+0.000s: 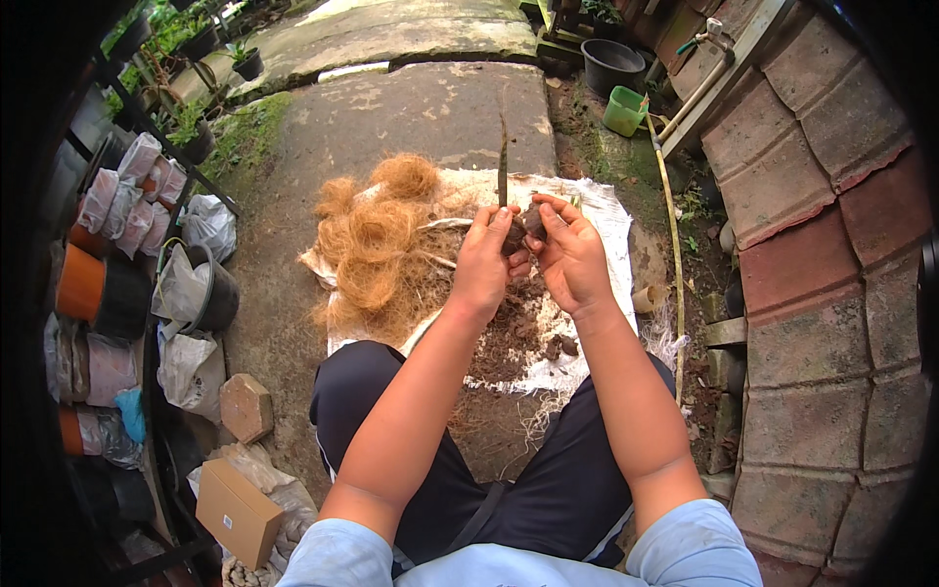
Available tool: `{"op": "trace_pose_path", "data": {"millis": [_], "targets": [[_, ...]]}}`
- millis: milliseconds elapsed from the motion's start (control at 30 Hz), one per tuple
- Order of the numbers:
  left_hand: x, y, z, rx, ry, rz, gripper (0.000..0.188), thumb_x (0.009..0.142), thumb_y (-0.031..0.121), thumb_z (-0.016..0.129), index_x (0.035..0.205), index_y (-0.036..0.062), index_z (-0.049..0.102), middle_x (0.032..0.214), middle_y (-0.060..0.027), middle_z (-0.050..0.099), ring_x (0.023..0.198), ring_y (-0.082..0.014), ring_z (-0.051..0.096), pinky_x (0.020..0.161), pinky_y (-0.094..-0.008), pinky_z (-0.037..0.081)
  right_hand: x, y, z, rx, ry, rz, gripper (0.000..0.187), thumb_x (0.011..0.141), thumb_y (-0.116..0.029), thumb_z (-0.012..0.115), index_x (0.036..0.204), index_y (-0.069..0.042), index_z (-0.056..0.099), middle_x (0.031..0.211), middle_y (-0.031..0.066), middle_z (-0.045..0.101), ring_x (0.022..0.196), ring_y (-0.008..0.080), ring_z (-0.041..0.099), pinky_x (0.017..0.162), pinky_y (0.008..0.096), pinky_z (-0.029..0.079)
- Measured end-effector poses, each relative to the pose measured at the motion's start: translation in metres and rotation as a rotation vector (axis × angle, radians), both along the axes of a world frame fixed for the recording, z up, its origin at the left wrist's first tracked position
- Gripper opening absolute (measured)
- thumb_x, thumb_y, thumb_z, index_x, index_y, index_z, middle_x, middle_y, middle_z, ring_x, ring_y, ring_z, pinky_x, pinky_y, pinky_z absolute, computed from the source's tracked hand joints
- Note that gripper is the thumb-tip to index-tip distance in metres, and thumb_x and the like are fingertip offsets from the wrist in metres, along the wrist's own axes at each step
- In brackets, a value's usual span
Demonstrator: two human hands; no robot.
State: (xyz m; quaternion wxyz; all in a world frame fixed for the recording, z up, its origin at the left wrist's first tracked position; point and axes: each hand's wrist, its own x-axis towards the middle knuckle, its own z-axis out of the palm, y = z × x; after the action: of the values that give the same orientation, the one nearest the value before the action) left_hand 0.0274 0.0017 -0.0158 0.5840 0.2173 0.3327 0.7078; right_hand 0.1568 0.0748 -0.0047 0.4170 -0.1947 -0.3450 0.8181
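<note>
Both my hands are raised over a white woven sack (612, 245) spread on the ground. My left hand (479, 269) is closed around the base of a plant with one long, narrow dark leaf (503, 166) pointing up. Dark soil clings at that base. Close beside it, the fingers of my right hand (575, 262) pinch a dark brown clump (534, 223), perhaps soil. Whether the clump touches the plant's base I cannot tell. Below lies loose brown soil (511, 338) with roots. Rounded wads of golden-brown coir fibre (377, 240) sit at the sack's left.
Along the left stand a black bucket (217, 293), filled plastic bags (191, 372), a hexagonal block (245, 408) and a cardboard box (238, 514). A hose (669, 225) runs down the right beside sloping roof tiles (807, 342). A green container (624, 111) and a black pot (611, 67) stand far right.
</note>
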Motion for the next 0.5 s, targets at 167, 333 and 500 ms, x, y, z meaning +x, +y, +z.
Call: {"op": "trace_pose_path", "data": {"millis": [167,333,500], "targets": [[-0.006,-0.001,0.014,0.040,-0.201,0.003,0.031,0.115,0.035,0.048,0.124,0.0075,0.059,0.096,-0.0080,0.064,0.073,-0.0152,0.051,0.063,-0.0308,0.043,0.005,0.012,-0.006,-0.280,0.229,-0.084,0.023,0.108,-0.020,0.066,0.123,-0.003,0.060,0.108,0.0113,0.068,0.095,0.0193,0.066,0.087,0.0298,0.060],[-0.018,0.001,0.012,0.060,-0.104,0.102,0.034,0.112,0.038,0.053,0.120,0.0054,0.061,0.090,-0.0069,0.064,0.067,-0.0146,0.049,0.061,-0.0309,0.042,0.005,0.010,-0.003,-0.110,0.005,-0.202,0.023,0.103,-0.014,0.072,0.121,-0.003,0.062,0.114,0.0098,0.069,0.105,0.0206,0.069,0.088,0.0298,0.061],[-0.031,-0.002,0.007,0.082,-0.014,0.147,0.034,0.108,0.040,0.059,0.114,0.0066,0.065,0.083,-0.0054,0.065,0.063,-0.0139,0.048,0.061,-0.0316,0.043,0.010,0.012,-0.002,0.038,-0.095,-0.100,0.028,0.103,-0.011,0.072,0.127,-0.002,0.065,0.116,0.0076,0.071,0.108,0.0204,0.071,0.088,0.0290,0.060]]}}
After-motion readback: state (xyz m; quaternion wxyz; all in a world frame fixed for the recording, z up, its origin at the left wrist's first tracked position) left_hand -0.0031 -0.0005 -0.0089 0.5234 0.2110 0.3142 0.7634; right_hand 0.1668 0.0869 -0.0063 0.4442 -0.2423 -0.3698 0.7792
